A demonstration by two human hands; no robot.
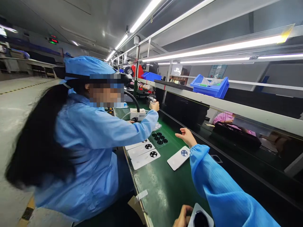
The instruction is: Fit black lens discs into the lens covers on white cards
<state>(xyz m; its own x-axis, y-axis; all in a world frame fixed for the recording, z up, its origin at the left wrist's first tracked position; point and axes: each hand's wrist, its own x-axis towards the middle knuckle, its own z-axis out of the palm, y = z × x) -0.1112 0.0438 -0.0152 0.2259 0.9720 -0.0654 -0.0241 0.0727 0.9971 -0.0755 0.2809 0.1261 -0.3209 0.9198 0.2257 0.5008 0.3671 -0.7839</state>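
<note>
My right hand [187, 137], in a blue sleeve, reaches out over the bench with its fingers apart and nothing visible in them. Just below it, a white phone back panel [178, 159] with a round camera area lies on the green surface. At the bottom edge, my left hand [183, 216] grips another white panel [197, 209] bearing a large dark round area; the frame cuts off part of both. Several black round camera pieces [160, 138] lie on a clear sheet to the left of my right hand. Nearer the co-worker, white panels [144, 159] with black camera rings lie side by side.
A co-worker [94, 126] in a blue smock and cap sits close on the left, one arm across the bench holding a small clear container [152, 101]. A blue bin [210, 86] sits on the shelf above. A dark partition [187, 108] borders the bench.
</note>
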